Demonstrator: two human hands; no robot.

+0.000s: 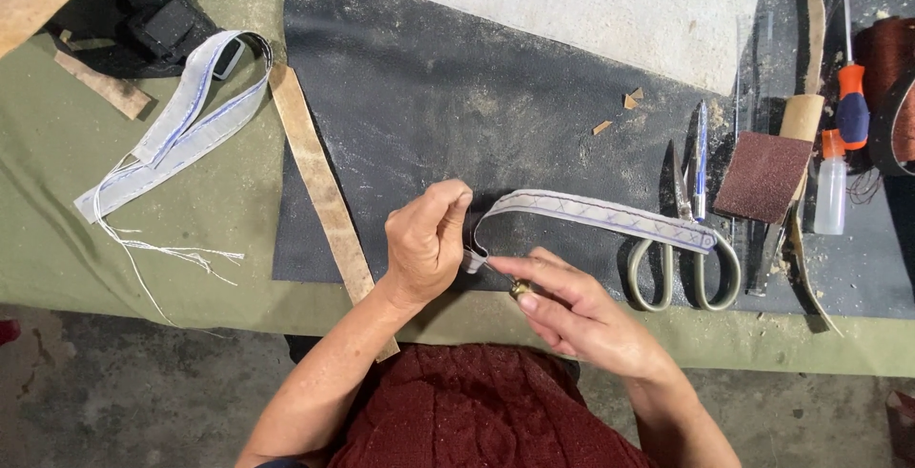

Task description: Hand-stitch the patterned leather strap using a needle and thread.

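My left hand [426, 239] is closed and pinches the bent near end of a grey stitched strap [600, 215] that runs to the right across the black leather mat [457, 106]. My right hand [572, 308] pinches the same strap end from the right, fingertips meeting the left hand's. A small brass-coloured piece [520, 288] shows at the right hand's thumb. The strap's far end lies over the scissors [688, 249].
A second grey strap with loose threads [176, 134] and a tan leather strip [322, 196] lie left on the green cloth. At the right are a pen [701, 158], a brown sandpaper block [764, 175], a small bottle [831, 187] and an orange-handled screwdriver [851, 96].
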